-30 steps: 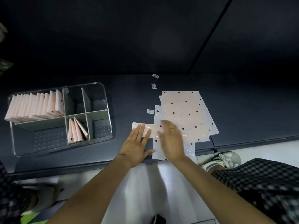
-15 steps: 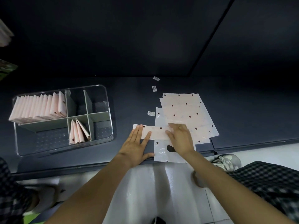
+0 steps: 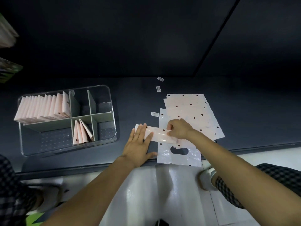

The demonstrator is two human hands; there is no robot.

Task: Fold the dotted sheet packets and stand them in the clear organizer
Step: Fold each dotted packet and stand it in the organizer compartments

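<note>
Two hands share one job here, and we read the split as deliberate. Our left hand (image 3: pixel 140 145) lies flat, fingers straight and together, pressing the left end of the folded strip (image 3: pixel 160 136) onto the dark table (image 3: pixel 133 98) so it cannot slide. Our right hand (image 3: pixel 178 129) curls over the strip's other end, thumb and fingers pinching the pink plastic, most likely to turn it over for the next fold; how much it has lifted we cannot tell.

The strip lies across the upper part of a flat dotted packet (image 3: pixel 179 154) with a cut-out handle, which hangs slightly past the table's near edge. At about one o'clock from the strip sits the loose stack of unfolded dotted sheets (image 3: pixel 190 111), fanned and close to the right hand, which keeps the next piece within easy reach.

At nine o'clock from our hands stands the clear organizer (image 3: pixel 112 101). Its far-left compartment holds a tight row of folded packets (image 3: pixel 44 108) leaning against one another; packed like that, they prop each other upright. The near-middle compartment holds a few folded packets (image 3: pixel 82 133) that splay apart, having less support. The other compartments hold none that we can see.

Three small white labels (image 3: pixel 155 114) lie on the table at roughly twelve o'clock from the strip, beyond the work.
</note>
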